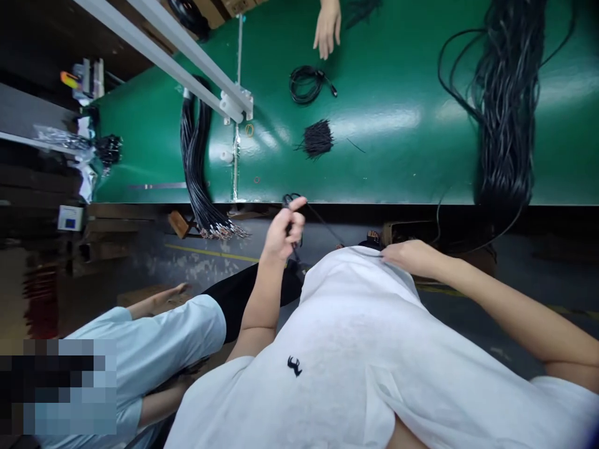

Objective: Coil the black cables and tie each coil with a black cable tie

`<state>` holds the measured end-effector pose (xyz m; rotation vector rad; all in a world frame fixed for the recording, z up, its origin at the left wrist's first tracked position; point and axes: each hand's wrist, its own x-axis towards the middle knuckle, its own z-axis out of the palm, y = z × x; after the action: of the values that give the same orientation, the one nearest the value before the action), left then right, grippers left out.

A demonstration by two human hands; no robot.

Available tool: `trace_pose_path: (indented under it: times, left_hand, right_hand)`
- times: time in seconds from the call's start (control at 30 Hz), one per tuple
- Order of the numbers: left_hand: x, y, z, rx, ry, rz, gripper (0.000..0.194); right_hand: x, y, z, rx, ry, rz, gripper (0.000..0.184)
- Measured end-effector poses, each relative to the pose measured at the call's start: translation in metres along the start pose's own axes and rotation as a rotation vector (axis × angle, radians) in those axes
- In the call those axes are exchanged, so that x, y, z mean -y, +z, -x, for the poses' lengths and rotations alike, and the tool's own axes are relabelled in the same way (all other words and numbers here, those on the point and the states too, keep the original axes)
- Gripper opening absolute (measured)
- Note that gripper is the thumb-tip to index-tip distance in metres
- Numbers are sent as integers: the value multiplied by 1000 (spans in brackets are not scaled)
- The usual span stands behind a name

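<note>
Below the front edge of the green table, my left hand (284,232) is closed around a few loops of black cable (288,199). From there a single length of the cable runs across in front of my white shirt to my right hand (408,257), whose fingers pinch it. Just beyond my left hand a pile of short black ties (318,138) lies on the table. Farther back is a coiled black cable (305,85) with a plug showing at its right side.
A thick bundle of long black cables (508,118) hangs over the table edge at right. Another cable bundle (194,149) droops at left, beside white posts (206,81). Another person's hand (327,31) reaches in at the far side. A person in light blue (173,337) is at my left.
</note>
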<state>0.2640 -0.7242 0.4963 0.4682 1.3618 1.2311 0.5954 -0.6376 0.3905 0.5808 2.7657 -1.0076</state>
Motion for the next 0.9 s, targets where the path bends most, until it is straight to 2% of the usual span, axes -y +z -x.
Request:
trace_pose_path:
  times: [0.07, 0.1, 0.17, 0.27, 0.37, 0.43, 0.5, 0.57, 0.6, 0.63, 0.7, 0.8, 0.87, 0.9]
  left_hand:
    - [24, 17, -6, 113, -87, -101, 48]
    - [36, 25, -7, 187, -131, -147, 50]
    - [52, 39, -5, 371, -223, -224, 53]
    - [60, 51, 2, 613, -338, -213, 48]
    - [52, 47, 7, 748, -453, -35, 43]
    - [41, 38, 9, 708, -412, 139, 38]
    - [27, 26, 10, 527, -283, 282, 32]
    - [14, 18, 9, 297, -198, 369, 31]
    - [9, 16, 8, 200, -180, 396, 33]
    - [5, 16, 6, 124, -161, 423, 35]
    - [0, 20, 0, 25, -114, 469, 38]
    - [-4, 25, -10, -12, -126, 472, 42]
    - [-10, 20, -13, -8, -136, 482, 45]
    - [-15, 14, -13, -9, -95, 507, 44]
  right_hand:
    - [43, -18, -13, -14, -137, 42, 35]
    - [58, -30, -22, -43, -156, 59, 35]
    - [74, -55, -39, -119, -123, 63, 33]
    - [65, -76, -52, -165, -99, -41, 30]
    - [19, -75, -42, -202, -91, -197, 35]
    - [-29, -64, -22, -325, 34, -197, 42]
    - [-78, -49, 1, -471, 227, -69, 48]
    - [-107, -34, 18, -464, 320, 75, 49]
    - [-110, -28, 22, -414, 311, 144, 47]
    - [-103, -23, 23, -351, 276, 209, 45]
    - [-68, -18, 18, -244, 163, 318, 41]
    - [-8, -33, 2, -194, 21, 365, 41]
    - [-1, -57, -3, -184, -32, 323, 39]
    - [-11, -71, 0, -196, -21, 304, 38]
